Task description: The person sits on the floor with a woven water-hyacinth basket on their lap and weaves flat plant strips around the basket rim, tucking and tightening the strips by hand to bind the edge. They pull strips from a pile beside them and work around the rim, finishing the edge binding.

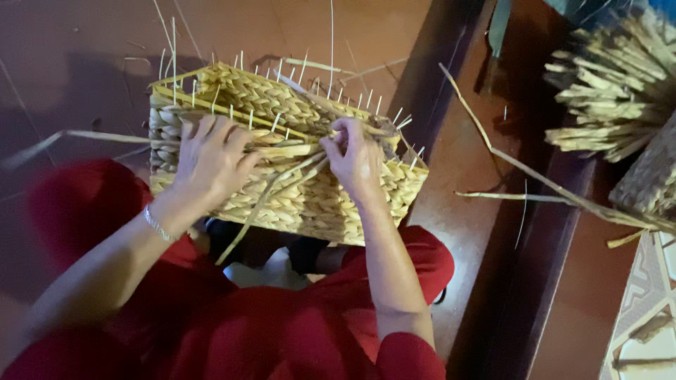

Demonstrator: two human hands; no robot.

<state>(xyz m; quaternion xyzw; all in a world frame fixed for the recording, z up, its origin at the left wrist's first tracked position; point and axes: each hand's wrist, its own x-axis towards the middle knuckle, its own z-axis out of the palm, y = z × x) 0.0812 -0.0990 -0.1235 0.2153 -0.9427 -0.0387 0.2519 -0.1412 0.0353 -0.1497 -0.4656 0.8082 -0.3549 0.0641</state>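
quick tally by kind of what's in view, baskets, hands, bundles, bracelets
woven straw basket: 1
hands: 2, left hand and right hand, both on the basket
bundle of dried straw: 1
bracelet: 1
total: 5

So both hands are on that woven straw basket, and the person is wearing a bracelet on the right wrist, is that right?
Not quite. The head view shows the bracelet on the left wrist, not the right. The rest holds: the left hand and the right hand both rest on the woven straw basket.
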